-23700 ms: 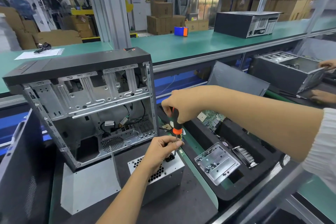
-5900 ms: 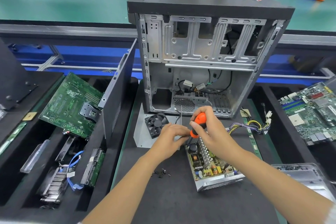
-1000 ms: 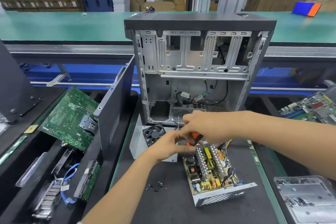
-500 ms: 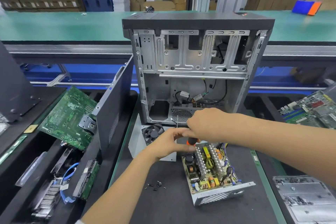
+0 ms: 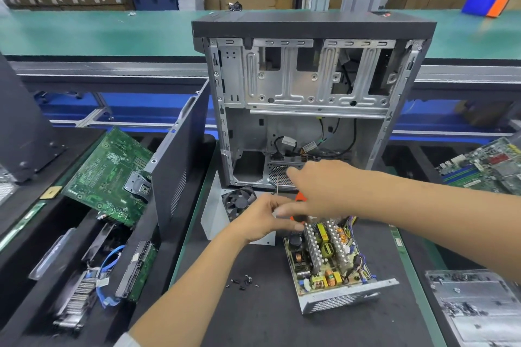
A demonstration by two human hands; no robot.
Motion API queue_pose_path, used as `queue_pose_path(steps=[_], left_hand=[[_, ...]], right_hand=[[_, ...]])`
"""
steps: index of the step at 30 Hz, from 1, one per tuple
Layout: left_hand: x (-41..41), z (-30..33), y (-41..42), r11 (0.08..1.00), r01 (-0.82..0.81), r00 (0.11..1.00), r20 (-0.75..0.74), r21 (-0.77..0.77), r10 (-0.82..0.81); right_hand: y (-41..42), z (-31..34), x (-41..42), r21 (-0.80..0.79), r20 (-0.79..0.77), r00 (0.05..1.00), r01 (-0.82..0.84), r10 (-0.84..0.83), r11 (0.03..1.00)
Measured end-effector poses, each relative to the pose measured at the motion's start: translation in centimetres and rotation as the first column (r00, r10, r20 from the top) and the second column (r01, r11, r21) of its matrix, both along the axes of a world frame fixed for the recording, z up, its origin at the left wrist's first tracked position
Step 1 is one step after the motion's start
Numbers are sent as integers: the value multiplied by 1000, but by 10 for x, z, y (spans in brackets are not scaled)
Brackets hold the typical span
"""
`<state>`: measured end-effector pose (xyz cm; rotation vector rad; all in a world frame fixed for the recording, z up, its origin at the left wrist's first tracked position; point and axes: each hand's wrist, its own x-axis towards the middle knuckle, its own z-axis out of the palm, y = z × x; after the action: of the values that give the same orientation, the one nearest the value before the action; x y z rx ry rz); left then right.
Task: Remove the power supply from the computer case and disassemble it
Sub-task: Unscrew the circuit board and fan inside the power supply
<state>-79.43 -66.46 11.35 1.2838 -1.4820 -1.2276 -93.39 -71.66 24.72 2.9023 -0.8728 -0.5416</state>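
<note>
The opened power supply [image 5: 329, 256] lies on the black mat in front of the empty computer case [image 5: 310, 93], its circuit board and heat sinks bare. Its grey cover [image 5: 214, 214] with the black fan [image 5: 239, 200] lies to the left. My right hand [image 5: 324, 189] grips the orange-handled screwdriver [image 5: 300, 197] over the board's far edge; the hand is blurred. My left hand [image 5: 262, 220] curls its fingers round the screwdriver's lower end just beside the board. The tip is hidden.
Several loose black screws [image 5: 244, 282] lie on the mat near my left forearm. A dark side panel [image 5: 174, 160] leans left of the case, beside a green motherboard [image 5: 110, 175] and a hard drive [image 5: 138, 270]. At right are another motherboard [image 5: 485, 163] and a metal tray [image 5: 473, 304].
Both hands stay at the power supply's far edge. My right hand has shifted slightly on the screwdriver handle and is blurred with motion; the power supply has not moved.
</note>
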Motion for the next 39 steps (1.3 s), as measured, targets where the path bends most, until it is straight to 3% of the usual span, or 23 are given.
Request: queue_pose_path(steps=[2,5,11,14,16,19,22,24,29,32,36,39], left_hand=[[-1,2,0,1000,7,1000,-5,-19,-7],[4,2,1,999,31,999,-39,13,-30],[14,4,-2,988,129,992,-1,90,-130],[15,3,-1,987,103,994,-38,127,-99],[16,2,0,989,83,996,-45,119,-79],[10,6,2,995,82,997,6,60,-83],[6,7,1,1000,3,1000,-9,25,-3],[3,8,-1,1000,6,1000,-23,0,-6],[7,9,-1,995,84,995,-61,46,-81],[13,8,1,992,89,989,-125,85,-78],[13,6,-1,998,17,995,-96,56,-11],[9,2,-1,1000,22,999,-49,18,-21]], right_hand=[[5,-2,6,-5,-35,997,75,-75,997],[9,-2,12,19,-55,997,46,-45,999],[15,0,16,150,-158,968,-170,193,974],[15,-1,14,60,-196,896,-395,399,916],[9,-1,10,53,-165,883,-437,439,898],[4,-1,5,93,-153,926,-333,344,938],[3,3,5,56,-121,990,-63,69,996],[5,4,9,0,-125,992,19,-19,1000],[3,-6,14,53,-149,987,-49,56,997],[0,-8,6,17,-163,969,-183,184,983],[-3,-15,0,-94,-109,929,-364,354,927],[-8,-18,-4,-78,-84,919,-391,385,917]])
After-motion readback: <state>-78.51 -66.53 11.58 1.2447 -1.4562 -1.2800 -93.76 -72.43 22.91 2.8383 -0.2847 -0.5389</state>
